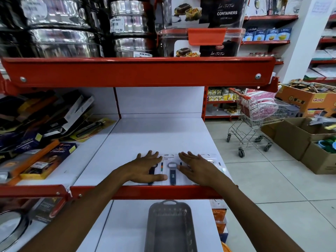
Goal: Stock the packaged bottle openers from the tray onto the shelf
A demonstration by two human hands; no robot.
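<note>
Several packaged bottle openers lie flat in a row along the front of the white shelf (156, 135). The middle package (172, 172) shows a silver-headed opener with a dark blue handle on a white card. My left hand (145, 169) rests flat, fingers spread, on the package to its left. My right hand (195, 167) lies flat on the packages to its right, which it mostly hides. A grey plastic tray (171, 228) sits on the shelf below, and nothing is visible in it.
Boxed knives and kitchen tools (41, 128) are piled on the shelf's left section. Steel tins and food containers fill the shelf above the red rail (138, 71). A shopping trolley (254, 117) and cardboard boxes (300, 135) stand on the tiled floor to the right.
</note>
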